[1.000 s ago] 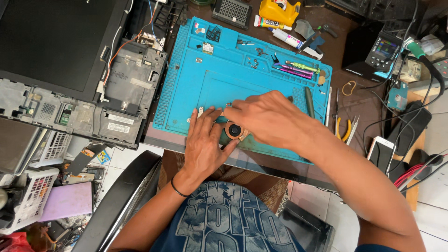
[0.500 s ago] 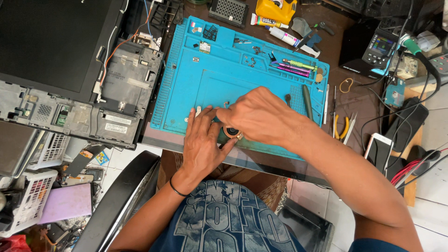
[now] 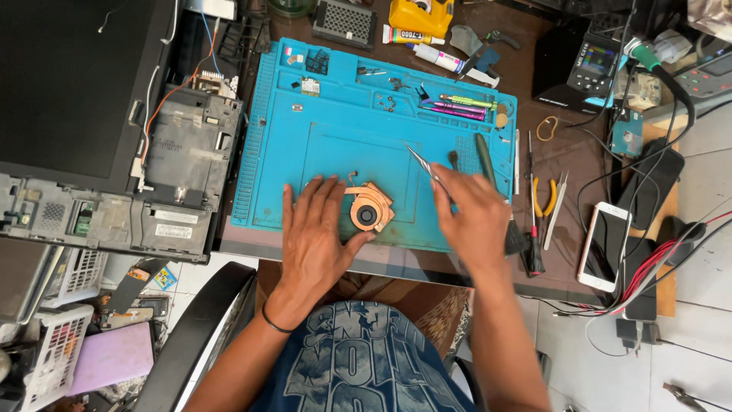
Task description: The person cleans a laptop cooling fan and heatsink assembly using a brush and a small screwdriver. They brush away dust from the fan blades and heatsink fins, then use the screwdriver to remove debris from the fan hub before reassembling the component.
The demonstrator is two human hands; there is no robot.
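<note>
Head view: left hand (image 3: 320, 236) flat, fingers spread, steadying round copper fan (image 3: 368, 207); right hand (image 3: 474, 217) grip pinching thin metal tweezers (image 3: 422, 163).

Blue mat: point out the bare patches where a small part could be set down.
On the blue mat, the inner panel is bare between the copper fan below and the screw trays above, left of the tweezers in the right hand. The left hand covers the lower left. The right edge is crowded with screwdrivers.

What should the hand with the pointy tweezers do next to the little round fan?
Probably lower the tweezers toward the copper fan: the right hand holds them raised beside it, tips pointing away, while the left hand steadies the fan on the blue mat.
</note>
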